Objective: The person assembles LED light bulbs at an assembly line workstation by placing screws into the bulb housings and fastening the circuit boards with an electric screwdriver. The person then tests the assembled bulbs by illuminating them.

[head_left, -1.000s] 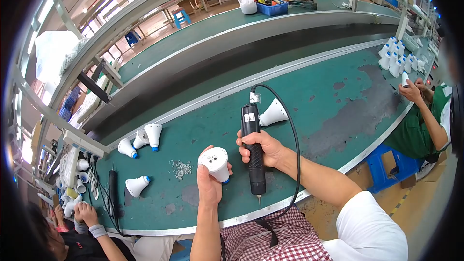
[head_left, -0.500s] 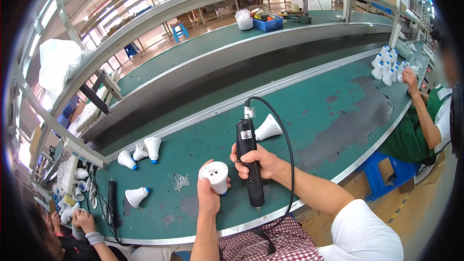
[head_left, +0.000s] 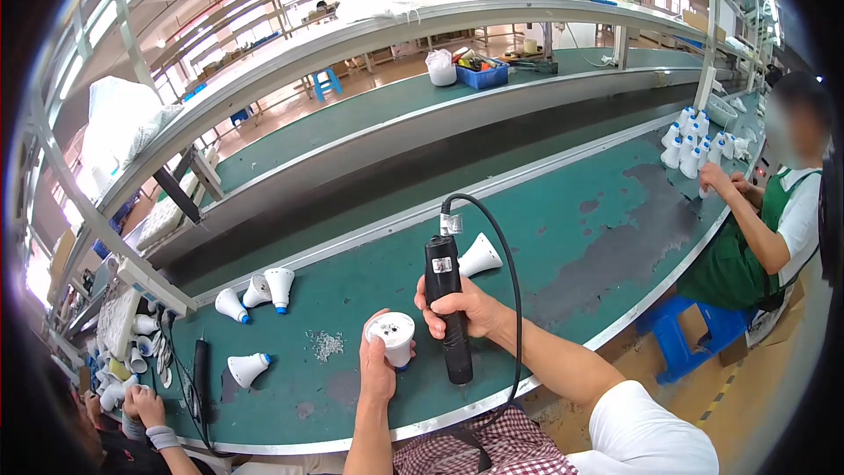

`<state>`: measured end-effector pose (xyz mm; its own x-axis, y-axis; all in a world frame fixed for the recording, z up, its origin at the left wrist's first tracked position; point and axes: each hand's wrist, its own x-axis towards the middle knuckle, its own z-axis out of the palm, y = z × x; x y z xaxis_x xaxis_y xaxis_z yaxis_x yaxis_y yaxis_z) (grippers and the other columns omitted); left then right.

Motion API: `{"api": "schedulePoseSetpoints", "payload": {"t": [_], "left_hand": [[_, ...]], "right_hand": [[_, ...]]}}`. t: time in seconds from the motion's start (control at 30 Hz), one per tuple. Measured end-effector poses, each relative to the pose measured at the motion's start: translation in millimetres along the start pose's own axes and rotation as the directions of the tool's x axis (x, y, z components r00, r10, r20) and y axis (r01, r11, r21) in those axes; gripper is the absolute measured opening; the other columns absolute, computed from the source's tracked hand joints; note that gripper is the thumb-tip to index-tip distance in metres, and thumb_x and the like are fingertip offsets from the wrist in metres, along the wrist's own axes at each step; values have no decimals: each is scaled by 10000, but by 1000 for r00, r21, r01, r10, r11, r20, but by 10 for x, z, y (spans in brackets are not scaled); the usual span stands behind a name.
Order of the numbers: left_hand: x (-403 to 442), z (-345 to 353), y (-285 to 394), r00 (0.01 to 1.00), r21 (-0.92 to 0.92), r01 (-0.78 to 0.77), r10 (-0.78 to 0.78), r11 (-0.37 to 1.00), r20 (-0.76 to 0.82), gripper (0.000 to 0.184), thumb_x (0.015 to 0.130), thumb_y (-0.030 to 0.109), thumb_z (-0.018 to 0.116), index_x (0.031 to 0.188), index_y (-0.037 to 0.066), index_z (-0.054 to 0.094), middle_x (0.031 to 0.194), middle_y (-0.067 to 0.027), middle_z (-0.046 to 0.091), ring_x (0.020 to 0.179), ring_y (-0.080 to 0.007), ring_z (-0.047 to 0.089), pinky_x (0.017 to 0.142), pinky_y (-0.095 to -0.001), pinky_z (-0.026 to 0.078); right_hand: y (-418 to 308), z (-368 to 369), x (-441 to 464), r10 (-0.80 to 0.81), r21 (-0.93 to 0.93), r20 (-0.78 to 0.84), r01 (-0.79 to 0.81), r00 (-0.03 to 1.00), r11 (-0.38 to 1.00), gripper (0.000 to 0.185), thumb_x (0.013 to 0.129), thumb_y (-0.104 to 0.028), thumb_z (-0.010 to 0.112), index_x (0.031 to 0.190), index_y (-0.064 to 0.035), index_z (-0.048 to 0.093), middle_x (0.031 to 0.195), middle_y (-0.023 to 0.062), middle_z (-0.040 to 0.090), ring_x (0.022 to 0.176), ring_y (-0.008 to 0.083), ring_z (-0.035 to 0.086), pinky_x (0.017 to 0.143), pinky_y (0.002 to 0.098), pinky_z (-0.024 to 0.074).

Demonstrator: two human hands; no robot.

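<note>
My left hand (head_left: pixel 378 368) is wrapped round a white cone-shaped lamp housing (head_left: pixel 392 332), its wide round face turned up with small dark spots in the middle. Just to the right, my right hand (head_left: pixel 455 306) grips a black electric screwdriver (head_left: pixel 449 317), whose bit points down over the table's front edge. A black cable loops from its top round my right forearm. Behind the screwdriver lies another white housing (head_left: pixel 481 256). A pile of small screws (head_left: pixel 326 346) lies left of my left hand.
On the green table (head_left: pixel 545 255), several white housings lie at left, beside a second black screwdriver (head_left: pixel 201 369). More housings (head_left: pixel 687 142) stand at far right near a co-worker in a green apron (head_left: pixel 774 211). Another person's hands show at lower left. A blue bin (head_left: pixel 483 75) sits behind.
The view has tilted up and turned slightly. Both hands keep their holds, with the screwdriver and housing a little closer together. The co-worker at right has moved their hands.
</note>
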<state>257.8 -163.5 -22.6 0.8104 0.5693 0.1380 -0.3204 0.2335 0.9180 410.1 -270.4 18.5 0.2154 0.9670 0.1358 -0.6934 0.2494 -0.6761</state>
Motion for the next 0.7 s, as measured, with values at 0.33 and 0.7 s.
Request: {"api": "schedulePoseSetpoints", "payload": {"t": [0.33,0.7], "left_hand": [[3,-48,-14,1000,-3,-3,3,1000,15,605,814,469,478,1191,14,348,941,-97,544,752,-160,565,615,-267,478],[12,-86,16,1000,10,-14,14,1000,7,598,820,467,469,1199,22,344,942,-90,543,738,-161,562,597,-268,476]], "right_hand": [[-71,96,-3,-15,-115,32,19,999,993,275,670,-24,545,923,5,442,807,97,508,537,153,537,518,301,477],[-105,258,59,14,-252,7,-12,1000,968,250,689,-17,577,906,5,453,765,77,516,526,142,550,495,283,476]]}}
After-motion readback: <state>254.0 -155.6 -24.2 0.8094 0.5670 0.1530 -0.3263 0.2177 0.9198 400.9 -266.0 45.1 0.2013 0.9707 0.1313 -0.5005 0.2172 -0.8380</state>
